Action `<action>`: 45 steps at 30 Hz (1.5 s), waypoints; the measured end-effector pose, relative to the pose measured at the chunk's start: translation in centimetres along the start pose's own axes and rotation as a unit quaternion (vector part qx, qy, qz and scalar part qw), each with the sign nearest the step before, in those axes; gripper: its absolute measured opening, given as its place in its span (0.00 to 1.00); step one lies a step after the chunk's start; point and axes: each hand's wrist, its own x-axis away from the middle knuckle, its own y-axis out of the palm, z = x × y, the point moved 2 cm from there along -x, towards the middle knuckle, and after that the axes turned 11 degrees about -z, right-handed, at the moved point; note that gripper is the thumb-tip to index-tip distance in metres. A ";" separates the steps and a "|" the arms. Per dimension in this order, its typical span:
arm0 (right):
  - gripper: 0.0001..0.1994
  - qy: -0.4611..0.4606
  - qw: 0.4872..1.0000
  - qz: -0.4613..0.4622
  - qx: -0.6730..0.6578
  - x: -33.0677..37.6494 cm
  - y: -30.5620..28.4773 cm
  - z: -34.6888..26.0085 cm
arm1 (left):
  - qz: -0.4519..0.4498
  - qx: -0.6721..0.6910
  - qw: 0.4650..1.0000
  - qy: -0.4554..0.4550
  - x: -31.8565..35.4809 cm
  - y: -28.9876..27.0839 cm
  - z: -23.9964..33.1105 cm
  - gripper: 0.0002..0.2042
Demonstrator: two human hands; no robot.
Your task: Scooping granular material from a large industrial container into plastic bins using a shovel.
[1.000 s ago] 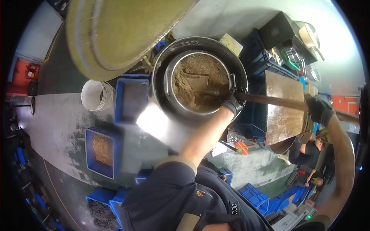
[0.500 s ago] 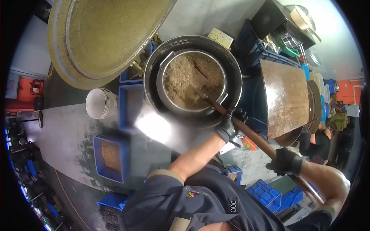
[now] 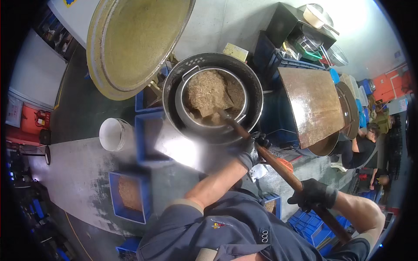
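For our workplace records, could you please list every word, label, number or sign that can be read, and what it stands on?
No words or numbers can be read clearly.
Dark shirt: small coloured emblem with tiny lettering, too small to read.
Shirt front: tab with three pale rings, no readable words.
Wall panel, far left: any marks are too blurred to read.

This looks like an industrial production room for bulk batches, probably food or fermentation. A wide steel vat (image 3: 254,82) holds an inner pot (image 3: 180,103) full of brown mash (image 3: 204,89), with a long wooden-handled shovel (image 3: 281,167) dug in. A great round lid (image 3: 135,39) stands beside it. Blue plastic crates (image 3: 146,198) sit on a floor (image 3: 82,169) of worn paint; strainers (image 3: 337,55) and co-workers (image 3: 362,145) appear toward the floor's right side.
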 end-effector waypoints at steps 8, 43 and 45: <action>0.10 -0.027 0.999 0.006 0.034 0.4 2.5 2.5 | -0.103 -0.002 0.995 0.001 2.0 -1.1 -1.5 0.11; 0.16 -0.038 0.992 0.074 0.093 1.7 6.9 7.8 | 0.088 -0.070 0.994 0.008 -2.1 -7.5 4.6 0.13; 0.16 -0.037 0.991 0.085 0.096 2.4 7.5 7.5 | 0.047 -0.069 0.996 0.010 -1.6 -7.4 4.1 0.13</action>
